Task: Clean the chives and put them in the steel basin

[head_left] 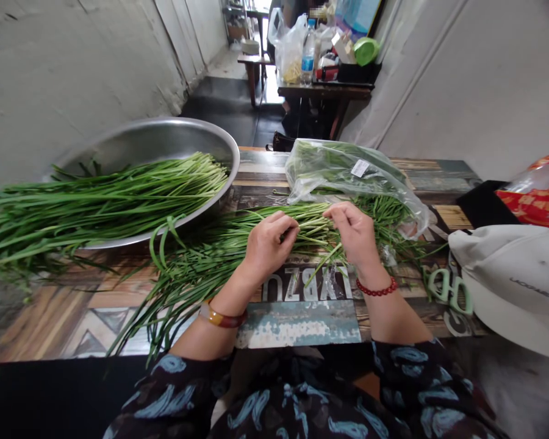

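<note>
- my left grip (272, 244) and right grip (353, 235) are both pinched closed on the stems of a bunch of garlic chives (311, 230).
- the bunch lies across the worktop (297, 323) under my hands; pulling too hard could snap the thin stems or let them slip.
- their far ends reach the plastic bag (343, 171) and could snag on it.
- beside them, a careless elbow could knock the pile of chives (119, 195) off the steel basin (210, 137).

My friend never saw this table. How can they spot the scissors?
Start at the wooden table and look past the right hand, toward the white cap. The scissors lie right beside the cap. Their pale green loop handles set them apart from the long, thin chives nearby.
</note>
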{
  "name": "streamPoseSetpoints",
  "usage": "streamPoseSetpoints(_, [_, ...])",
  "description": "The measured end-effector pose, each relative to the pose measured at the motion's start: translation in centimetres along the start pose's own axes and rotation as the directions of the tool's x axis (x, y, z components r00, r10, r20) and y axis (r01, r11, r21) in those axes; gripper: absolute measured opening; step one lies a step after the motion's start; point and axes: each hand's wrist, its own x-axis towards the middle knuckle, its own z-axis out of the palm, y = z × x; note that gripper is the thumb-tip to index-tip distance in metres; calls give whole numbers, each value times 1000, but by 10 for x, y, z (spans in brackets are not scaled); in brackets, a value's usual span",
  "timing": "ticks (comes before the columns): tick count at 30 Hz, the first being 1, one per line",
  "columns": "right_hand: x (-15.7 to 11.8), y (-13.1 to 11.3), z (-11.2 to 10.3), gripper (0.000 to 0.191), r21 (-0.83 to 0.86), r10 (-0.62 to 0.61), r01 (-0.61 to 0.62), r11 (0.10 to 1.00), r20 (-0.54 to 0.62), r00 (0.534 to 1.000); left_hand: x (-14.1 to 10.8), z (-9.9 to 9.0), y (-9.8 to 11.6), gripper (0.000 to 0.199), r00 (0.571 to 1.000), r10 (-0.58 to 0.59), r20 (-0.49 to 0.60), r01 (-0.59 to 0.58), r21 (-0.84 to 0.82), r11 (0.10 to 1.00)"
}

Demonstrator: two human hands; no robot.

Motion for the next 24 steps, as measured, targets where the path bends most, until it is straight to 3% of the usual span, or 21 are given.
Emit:
streamPoseSetpoints(2, [-2, -7, 1, 20, -125, -136, 151, 981, 121, 983, 0, 1, 0, 15, 1000, 7, 5, -7, 4, 1000])
streamPoseSetpoints(5, [-4, -10, 4, 12, -174, -203, 248, 953, 238, 950, -1, 2, 0, 13, 1000, 6, -9, -6, 16, 1000])
streamPoseSetpoints(11, [-5, -9, 8, 11, -152, -250, 276, 949, 170, 953, -2, 5, 0, 16, 999, -27, 44, 27, 4, 1000])
streamPoseSetpoints(15, [-10, -6, 17, 11, -29, -129, 133, 991, 122, 984, -2, 7, -2, 20, 999, 0, 42, 1, -25, 1000])
streamPoseSetpoints(20, [-10, 7, 24, 22, 278, 190, -186, 942, 13, 982, -4, 8, -3, 21, 996, 92, -6, -92, 67, 994])
streamPoseSetpoints(22, [-6, 11, 19, 26, 352, 269, -230, 907, -66, 961, -4, 7, -4, 22, 994, 109, -25, -106, 107, 989])
streamPoseSetpoints(24, [-2, 12, 12, 27, 359, 273, -210, 909, -135, 953, -3, 5, -5, 22, 992, 110, -54, -102, 126, 987])
